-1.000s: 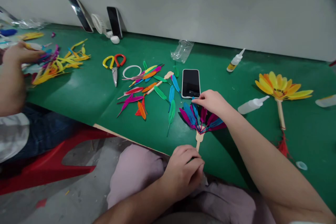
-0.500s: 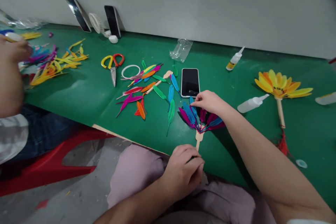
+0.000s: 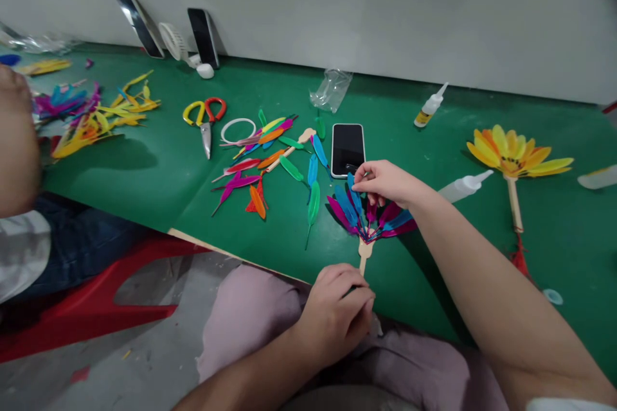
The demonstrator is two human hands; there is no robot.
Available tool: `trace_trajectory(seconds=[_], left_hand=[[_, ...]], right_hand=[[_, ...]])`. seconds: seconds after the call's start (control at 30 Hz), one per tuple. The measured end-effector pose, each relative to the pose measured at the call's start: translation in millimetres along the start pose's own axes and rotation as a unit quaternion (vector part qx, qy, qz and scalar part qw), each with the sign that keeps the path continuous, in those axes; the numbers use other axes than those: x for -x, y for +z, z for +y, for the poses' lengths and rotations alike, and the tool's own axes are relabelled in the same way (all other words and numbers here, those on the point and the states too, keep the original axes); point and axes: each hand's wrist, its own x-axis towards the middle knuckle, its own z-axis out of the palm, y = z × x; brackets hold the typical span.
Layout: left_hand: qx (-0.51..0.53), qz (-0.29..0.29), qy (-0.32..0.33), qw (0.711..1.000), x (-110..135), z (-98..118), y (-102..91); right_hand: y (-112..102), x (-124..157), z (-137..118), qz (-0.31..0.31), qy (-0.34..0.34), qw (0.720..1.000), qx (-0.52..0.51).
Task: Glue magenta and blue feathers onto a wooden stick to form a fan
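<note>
Head view: R hand [image 3: 385, 181] on blue feather [image 3: 351, 181], L hand [image 3: 335, 308] on handle [image 3: 363, 265]

Ref pt = flat phone [image 3: 348, 144]. Feather fan [image 3: 367, 237] lies just nearside of it on the green surface [image 3: 270, 241]. R hand, close to phone's near edge, pinches a blue feather by its tip, thumb vs. finger; L hand, well nearside of phone, is curled round handle's lower end, exact grip hidden. Step in hand looks like setting/adjusting that feather in the spread; next move prob. calls for a steady L hold + light R touch so neighbouring feathers [image 3: 343, 202] don't shift.

Materials: fan head [image 3: 365, 250] = pale flat wood, lobed, narrowing to a stick; its feathers slim, soft-looking, blue & magenta, thin quills converging on the wood. Loose feathers [image 3: 236, 184], mixed colours, scattered L of phone, some overlapping. White squeeze bottle [image 3: 457, 190] R of phone: smooth plastic, tapered nozzle. Clear crinkly bag [image 3: 332, 90] beyond phone. Yellow petal-like fan [image 3: 513, 160] w/ red tassel [image 3: 519, 264], well R of phone.
</note>
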Motion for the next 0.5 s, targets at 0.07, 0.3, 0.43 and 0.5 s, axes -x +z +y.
trace_trajectory(seconds=[0.07,0.3,0.43,0.5], left_hand=[[0.001,0.000,0.000,1.000,0.2,-0.2,0.0],[0.003,0.001,-0.001,1.000,0.1,0.1,0.1],[0.004,-0.001,-0.002,1.000,-0.1,0.4,0.1],[0.004,-0.002,-0.004,1.000,-0.1,0.5,0.0]], right_hand=[[-0.6,0.7,-0.4,-0.002,0.001,0.999,-0.037],[-4.0,2.8,-1.9,-0.016,0.004,0.997,-0.072],[-4.5,1.3,-1.3,0.014,0.022,0.996,-0.080],[-4.8,1.1,-2.0,0.016,0.023,0.997,-0.072]])
